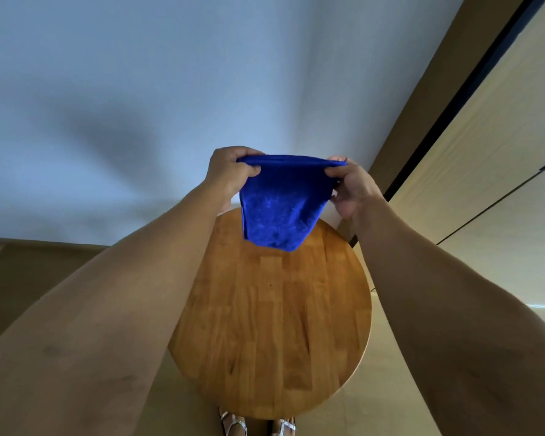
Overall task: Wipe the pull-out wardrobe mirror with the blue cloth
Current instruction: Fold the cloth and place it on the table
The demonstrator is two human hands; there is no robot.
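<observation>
Soft, even daylight, moderately bright, no glare. Wall [139, 73] looked bluish-white with a broad, diffuse dark shadow on the left; source direction unclear. Wooden table [271, 325] was evenly lit, slightly soft in detail. Strong wide-angle distortion: near forearms ballooned at both lower edges, wardrobe panels [485, 152] on the right leaned and bowed. Overall mild softness, far wall textureless.

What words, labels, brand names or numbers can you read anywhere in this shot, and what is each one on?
None can be read in this view.
Blue cloth, held up by the left hand and right hand: no tag or print visible.
Round wooden table: bare wood, no label.
Wardrobe panels and wall: plain, no signs.
</observation>
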